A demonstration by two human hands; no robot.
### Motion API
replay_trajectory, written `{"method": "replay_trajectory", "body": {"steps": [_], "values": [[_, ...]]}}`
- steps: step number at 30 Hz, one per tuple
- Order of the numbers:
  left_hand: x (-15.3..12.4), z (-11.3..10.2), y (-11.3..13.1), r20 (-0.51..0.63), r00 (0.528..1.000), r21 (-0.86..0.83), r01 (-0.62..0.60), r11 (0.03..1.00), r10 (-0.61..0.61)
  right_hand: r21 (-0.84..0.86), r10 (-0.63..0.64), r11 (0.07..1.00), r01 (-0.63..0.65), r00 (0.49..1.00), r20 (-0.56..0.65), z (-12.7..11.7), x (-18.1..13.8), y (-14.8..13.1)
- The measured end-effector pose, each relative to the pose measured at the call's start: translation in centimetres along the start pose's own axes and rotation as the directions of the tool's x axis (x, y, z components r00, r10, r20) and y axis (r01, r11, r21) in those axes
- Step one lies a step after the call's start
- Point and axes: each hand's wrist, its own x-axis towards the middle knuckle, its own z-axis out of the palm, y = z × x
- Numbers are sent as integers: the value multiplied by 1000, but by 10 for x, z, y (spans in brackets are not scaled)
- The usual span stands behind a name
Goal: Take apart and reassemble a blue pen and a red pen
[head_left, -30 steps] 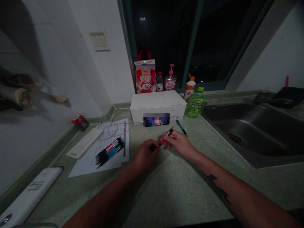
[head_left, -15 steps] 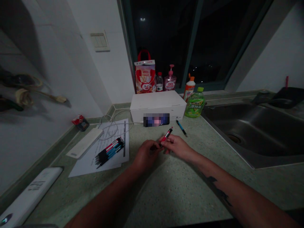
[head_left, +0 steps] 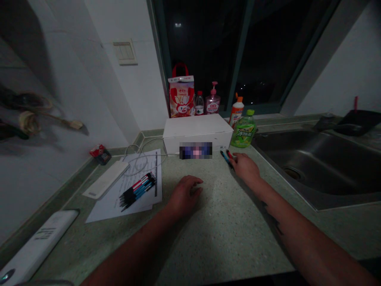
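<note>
My right hand (head_left: pixel 244 167) is stretched out to the far right of the counter, near the sink's rim. Its fingertips rest on the end of a red pen (head_left: pixel 229 154). That pen lies beside a blue pen (head_left: pixel 223 155), just in front of the white box (head_left: pixel 197 127). My left hand (head_left: pixel 185 192) rests on the green speckled counter (head_left: pixel 226 230) with its fingers loosely bent and nothing in it. A bundle of several red and blue pens (head_left: pixel 137 190) lies on a printed sheet of paper (head_left: pixel 125 198) to the left.
A steel sink (head_left: pixel 315 163) lies to the right. A green bottle (head_left: pixel 245 130), an orange-capped bottle (head_left: pixel 237 110), a pump bottle (head_left: pixel 213 100) and a red bag (head_left: pixel 181 94) stand by the dark window. A white cable (head_left: pixel 139 155) and two flat white devices (head_left: pixel 106 178) (head_left: pixel 35 246) lie to the left.
Both hands held the red pen together over the counter's middle. My right hand has carried it away to the blue pen by the box; my left hand has let go and settled on the counter.
</note>
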Motion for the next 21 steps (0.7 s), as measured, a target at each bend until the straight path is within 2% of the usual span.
{"method": "replay_trajectory", "body": {"steps": [4,11,15,17,18,20,21], "values": [[1,0,-1,-3,999,15,-33,999,33,-19,9,1000,-8,998,67,7,2,-1],[2,2,-5,4,997,41,-81,996,81,49,-11,999,10,999,30,8,4,0],[4,-3,12,-23,996,35,-81,996,81,116,3,993,1,999,-37,-7,0,-6],[-8,-9,33,-55,997,-6,-62,998,62,185,-31,982,50,994,-102,-29,-10,-10],[-19,-13,46,-63,997,-43,-56,997,53,296,-57,947,125,972,-228,-43,-18,-12],[-52,-21,71,3,999,-100,-45,994,45,452,-81,828,333,868,-490,-78,-40,-11],[-72,-24,82,57,996,-110,-59,992,66,478,-83,770,421,811,-580,-95,-53,-9]]}}
